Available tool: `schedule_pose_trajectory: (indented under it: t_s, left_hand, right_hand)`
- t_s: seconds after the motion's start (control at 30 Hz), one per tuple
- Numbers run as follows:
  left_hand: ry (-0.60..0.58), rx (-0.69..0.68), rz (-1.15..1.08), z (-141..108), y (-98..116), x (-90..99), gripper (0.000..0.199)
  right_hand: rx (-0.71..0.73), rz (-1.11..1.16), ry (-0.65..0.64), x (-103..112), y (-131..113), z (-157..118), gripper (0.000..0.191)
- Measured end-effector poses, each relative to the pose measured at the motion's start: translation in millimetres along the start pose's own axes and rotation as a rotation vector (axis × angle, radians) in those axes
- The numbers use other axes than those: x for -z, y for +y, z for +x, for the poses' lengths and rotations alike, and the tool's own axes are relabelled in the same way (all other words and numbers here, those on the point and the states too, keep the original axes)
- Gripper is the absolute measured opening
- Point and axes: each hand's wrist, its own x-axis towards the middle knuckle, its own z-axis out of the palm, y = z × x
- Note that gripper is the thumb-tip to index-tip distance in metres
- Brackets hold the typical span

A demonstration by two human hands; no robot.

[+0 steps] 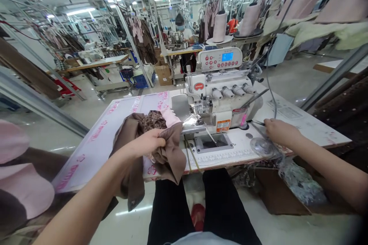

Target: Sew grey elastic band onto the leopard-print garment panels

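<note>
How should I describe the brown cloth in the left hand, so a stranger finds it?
On the white table left of the overlock machine, the left hand grips bunched brown cloth. Unlike the leopard-print piece and pink piece behind it, it hangs past the edge.

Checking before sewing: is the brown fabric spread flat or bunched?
Bunched: the brown fabric is gathered in folds in the left hand, with part hanging off the table.
</note>
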Motion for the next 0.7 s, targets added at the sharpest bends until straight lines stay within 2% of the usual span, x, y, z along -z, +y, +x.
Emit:
schedule_pose_trajectory:
  t_s: [0.1,0.17,0.23,0.3,0.4,0.5,0.57,0.6,0.67,0.7]
  left_hand:
    - [-0.035,0.112,-0.485,12.0,-15.6,7.6,0.014]
    - [-0.022,0.121,-0.621,16.1,-21.1,8.5,0.017]
    - [-0.015,0.128,-0.662,16.4,-23.4,6.9,0.019]
    - [-0.004,0.13,-0.642,14.7,-22.9,5.0,0.02]
    - [-0.007,0.089,-0.485,10.1,-15.1,1.2,0.017]
    - [-0.013,-0.063,-0.042,-2.9,1.5,-11.3,0.016]
    - [0.025,-0.163,0.365,-18.9,11.0,-25.1,0.016]
    - [0.038,-0.194,0.533,-28.3,13.0,-31.9,0.014]
    - [0.052,-0.232,0.679,-46.5,8.9,-40.8,0.011]
    - [0.109,-0.247,0.655,-53.8,2.8,-42.0,0.014]
  right_hand:
    - [0.0,-0.005,-0.037,27.3,-17.6,-23.8,0.026]
    - [0.08,0.025,-0.023,50.0,-43.3,-40.4,0.027]
    - [0.19,0.048,0.05,72.4,-80.5,-51.6,0.039]
    - [0.285,0.036,0.132,90.0,-123.7,-53.2,0.036]
    - [0.357,0.005,0.297,102.9,-183.7,-38.7,0.028]
    - [0.445,0.009,0.361,104.8,-220.8,-20.5,0.017]
    - [0.497,0.018,0.349,102.5,-223.6,-17.2,0.014]
    - [0.501,0.02,0.344,99.6,-216.4,-19.1,0.015]
    - [0.44,0.032,0.334,89.2,-184.6,-28.1,0.022]
    - [0.336,0.054,0.313,81.9,-161.8,-33.5,0.025]
